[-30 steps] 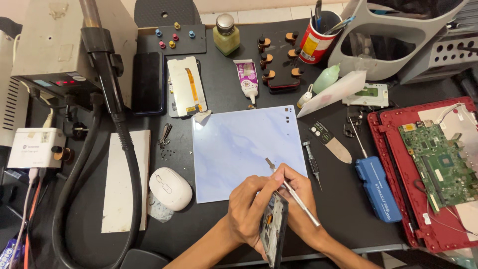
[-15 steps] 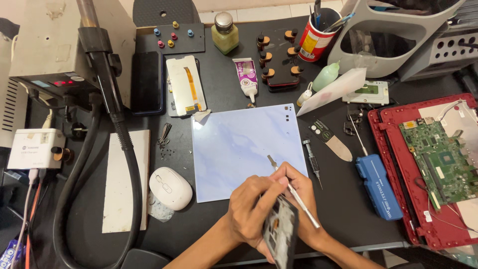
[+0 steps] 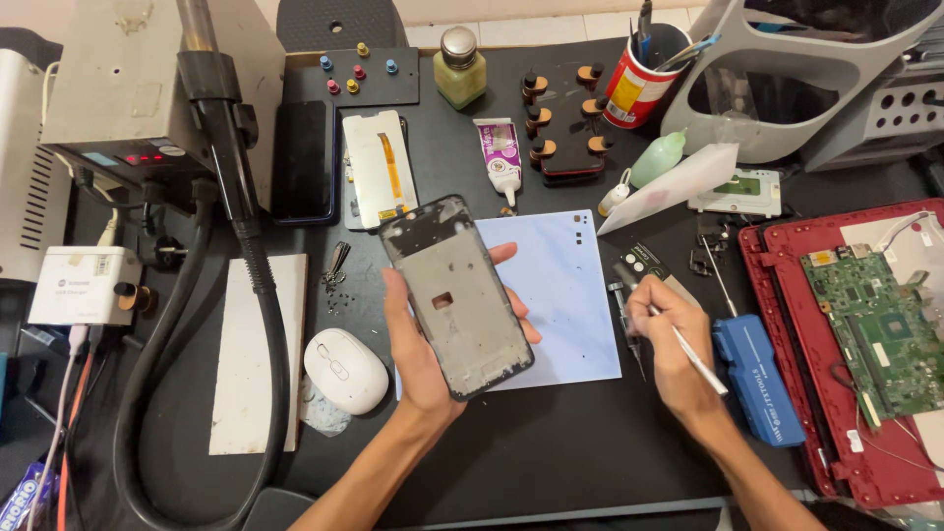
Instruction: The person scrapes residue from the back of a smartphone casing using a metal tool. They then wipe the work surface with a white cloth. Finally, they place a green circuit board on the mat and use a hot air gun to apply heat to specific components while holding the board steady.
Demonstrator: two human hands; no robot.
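While the left hand (image 3: 425, 346) cups a bare grey metal phone frame w/ black edging (image 3: 456, 295) from beneath, palm up, fingers wrapped round its far edge, thumb along the near one, that frame sits lifted above the black counter (image 3: 551, 462) and partly over the pale blue square work mat (image 3: 562, 295). Frame's long axis runs diagonal: top end tilted up-left, away from the person, bottom end down-right by the wrist. Inner face is turned up toward the camera.

Right hand (image 3: 671, 344) is off to the right of the frame, well apart from it, just past the mat's right edge. It's closed in a pen-style pinch on a thin silver metal pick tool (image 3: 688, 346); its working tip isn't clear enough to make out. So the left hand has the frame, the right is the free-tool side. Further right of the frame, beyond that hand, lies a blue rectangular plastic case (image 3: 757, 379); left of the frame sits a white oval computer mouse (image 3: 345, 369).
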